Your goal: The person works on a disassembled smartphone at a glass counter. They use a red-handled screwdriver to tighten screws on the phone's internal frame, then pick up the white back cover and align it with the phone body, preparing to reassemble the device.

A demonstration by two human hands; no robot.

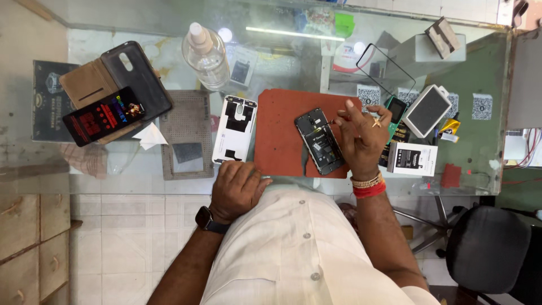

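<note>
A black phone with its back removed (320, 141) lies tilted on a red work mat (279, 133) on the glass table. My right hand (361, 135), wearing a ring and red and beaded bracelets, rests over the phone's right side and pinches a thin metal tool (330, 121). The tool's tip touches the phone's upper end. My left hand (237, 189), with a dark watch on its wrist, lies curled at the table's near edge just off the mat's lower left corner, and nothing shows in it. A white phone back cover (236, 129) lies left of the mat.
A grey perforated mat (187, 133), a brown wallet case with a phone on it (116, 93) and a clear spray bottle (206, 53) lie to the left. To the right are a green phone (395, 110), a white box (412, 158) and a grey-faced device (427, 110). A black chair (494, 243) stands at the lower right.
</note>
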